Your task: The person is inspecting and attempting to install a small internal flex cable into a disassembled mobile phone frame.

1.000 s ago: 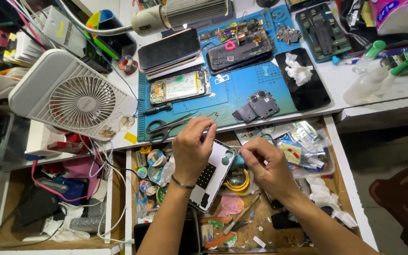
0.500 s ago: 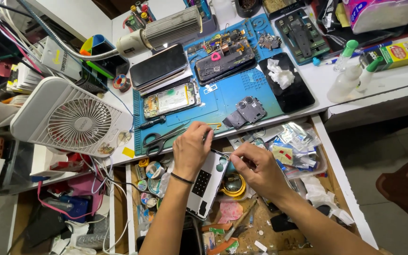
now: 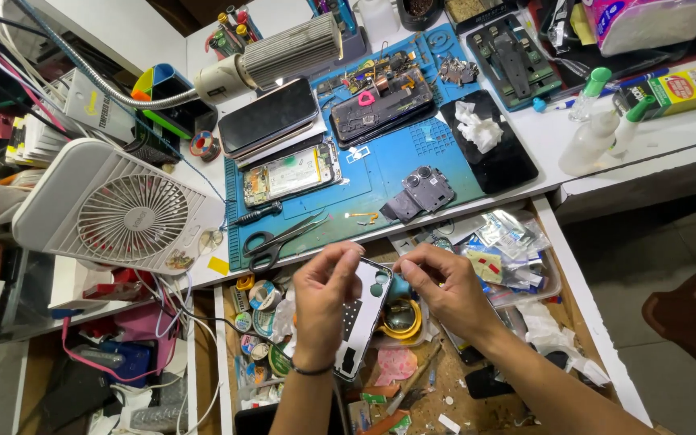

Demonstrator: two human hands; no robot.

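My left hand (image 3: pixel 322 302) grips a white phone back cover (image 3: pixel 362 321) by its long edge, holding it over an open drawer (image 3: pixel 573 266). The cover shows dark cut-outs and a round camera hole near its top. My right hand (image 3: pixel 445 292) pinches the cover's top corner with thumb and fingertips. A thin dark band circles my left wrist. Whether something small sits between the right fingertips cannot be seen.
A blue work mat (image 3: pixel 380 173) carries opened phones (image 3: pixel 290 175), a camera bezel part (image 3: pixel 419 193), scissors (image 3: pixel 271 240) and tweezers. A white fan (image 3: pixel 118 209) stands at the left, squeeze bottles (image 3: pixel 594 121) at the right. The drawer holds tape rolls (image 3: pixel 258 310), foil packets and scraps.
The view has tilted so the bench sits higher in frame. Both hands stay on the white cover, and the right hand has closed in on its top corner.
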